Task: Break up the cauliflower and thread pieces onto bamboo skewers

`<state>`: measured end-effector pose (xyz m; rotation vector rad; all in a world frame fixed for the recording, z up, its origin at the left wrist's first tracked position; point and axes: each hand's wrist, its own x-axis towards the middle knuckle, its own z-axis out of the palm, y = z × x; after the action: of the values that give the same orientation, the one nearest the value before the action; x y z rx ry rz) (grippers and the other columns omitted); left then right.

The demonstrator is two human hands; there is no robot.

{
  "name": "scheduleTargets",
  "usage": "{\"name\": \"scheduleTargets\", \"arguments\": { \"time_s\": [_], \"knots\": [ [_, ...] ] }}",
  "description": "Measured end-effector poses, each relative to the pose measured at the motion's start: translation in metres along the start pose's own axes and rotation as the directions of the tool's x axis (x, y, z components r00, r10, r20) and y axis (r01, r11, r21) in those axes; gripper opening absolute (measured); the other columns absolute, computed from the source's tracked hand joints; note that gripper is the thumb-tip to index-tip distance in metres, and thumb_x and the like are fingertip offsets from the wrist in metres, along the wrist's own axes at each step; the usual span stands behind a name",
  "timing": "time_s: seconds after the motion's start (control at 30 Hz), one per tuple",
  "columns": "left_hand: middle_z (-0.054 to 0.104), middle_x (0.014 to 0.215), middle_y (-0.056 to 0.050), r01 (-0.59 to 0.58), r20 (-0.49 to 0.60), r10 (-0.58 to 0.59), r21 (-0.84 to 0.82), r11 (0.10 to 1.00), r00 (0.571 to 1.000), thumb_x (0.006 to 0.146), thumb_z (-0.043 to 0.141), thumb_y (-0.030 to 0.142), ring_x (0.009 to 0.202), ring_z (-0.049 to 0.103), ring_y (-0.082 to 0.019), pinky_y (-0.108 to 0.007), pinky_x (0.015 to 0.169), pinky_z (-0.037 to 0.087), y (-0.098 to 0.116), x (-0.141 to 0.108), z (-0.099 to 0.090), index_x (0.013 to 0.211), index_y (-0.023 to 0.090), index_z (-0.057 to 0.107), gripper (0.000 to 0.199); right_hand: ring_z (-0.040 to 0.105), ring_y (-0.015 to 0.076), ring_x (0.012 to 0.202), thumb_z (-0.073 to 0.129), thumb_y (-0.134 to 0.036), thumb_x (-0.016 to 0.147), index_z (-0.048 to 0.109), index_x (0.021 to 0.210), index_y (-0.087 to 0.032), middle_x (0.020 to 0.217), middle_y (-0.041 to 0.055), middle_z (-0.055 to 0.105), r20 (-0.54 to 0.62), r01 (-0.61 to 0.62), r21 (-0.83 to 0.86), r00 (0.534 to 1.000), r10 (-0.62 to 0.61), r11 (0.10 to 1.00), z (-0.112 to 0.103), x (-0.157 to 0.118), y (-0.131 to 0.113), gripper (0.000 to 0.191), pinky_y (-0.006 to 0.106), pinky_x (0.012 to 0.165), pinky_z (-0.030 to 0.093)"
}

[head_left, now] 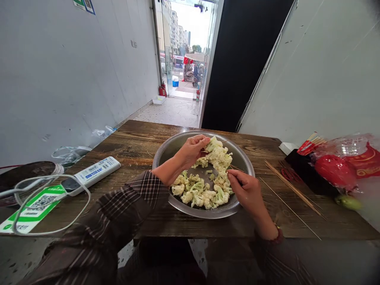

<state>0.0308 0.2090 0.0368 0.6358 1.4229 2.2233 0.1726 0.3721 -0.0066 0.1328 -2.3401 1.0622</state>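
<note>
A wide metal bowl stands on the wooden table, with many pale cauliflower florets lying in it. Over the bowl's far side, my left hand pinches a cauliflower piece between thumb and fingers. A thin stick end shows just beyond that piece. My right hand is closed at the bowl's right side, its fingertips pressed together beside the florets. What it pinches is too small to make out. Another thin stick shows just above this hand.
Wooden skewers lie on the table at the right, near a black box and red plastic packages. At the left are a white device, a looped cable and a green code card.
</note>
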Motion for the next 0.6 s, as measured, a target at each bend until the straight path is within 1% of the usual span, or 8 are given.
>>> {"name": "scheduleTargets", "arguments": {
  "time_s": [0.17,0.3,0.47,0.6],
  "knots": [
    [0.054,0.064,0.002,-0.006,0.010,0.006,-0.011,1.000,1.000,0.069,0.075,0.039,0.057,0.052,-0.007,-0.021,0.056,0.047,-0.0030,0.0011,0.0027,0.070,0.014,0.054,0.033,0.067,0.0187,0.072,0.050,-0.031,0.089,0.071,0.091,-0.017,0.083,0.0058,0.073,0.002,0.007,-0.013,1.000,-0.007,1.000,0.0000,0.0004,-0.0011,0.025,0.028,0.067,0.049],
    [0.054,0.063,0.003,-0.002,0.005,0.002,-0.009,1.000,1.000,0.067,0.076,0.040,0.056,0.052,-0.007,-0.021,0.056,0.047,-0.0020,0.0000,0.0057,0.068,0.014,0.053,0.035,0.065,0.0180,0.069,0.049,-0.032,0.090,0.071,0.092,-0.018,0.080,0.0051,0.072,0.019,-0.016,-0.008,1.000,0.016,1.000,0.0002,0.0011,-0.0017,0.026,0.026,0.062,0.047],
    [0.058,0.068,0.001,-0.001,0.001,0.001,-0.025,1.000,1.000,0.067,0.076,0.039,0.060,0.056,-0.008,-0.022,0.058,0.048,0.0023,-0.0028,0.0063,0.071,0.014,0.056,0.032,0.060,0.0153,0.062,0.049,-0.034,0.090,0.069,0.091,-0.017,0.069,0.0025,0.067,0.072,-0.075,0.030,0.995,0.073,0.997,0.0001,0.0024,-0.0024,0.026,0.024,0.055,0.043],
    [0.059,0.069,0.000,-0.001,-0.002,0.001,-0.035,0.999,1.000,0.067,0.076,0.039,0.061,0.056,-0.009,-0.022,0.058,0.049,0.0009,-0.0026,0.0056,0.073,0.013,0.057,0.032,0.058,0.0139,0.059,0.049,-0.034,0.090,0.068,0.089,-0.017,0.066,0.0014,0.064,0.059,-0.064,0.026,0.996,0.063,0.998,-0.0006,0.0026,-0.0025,0.026,0.023,0.052,0.041]
  ]
}}
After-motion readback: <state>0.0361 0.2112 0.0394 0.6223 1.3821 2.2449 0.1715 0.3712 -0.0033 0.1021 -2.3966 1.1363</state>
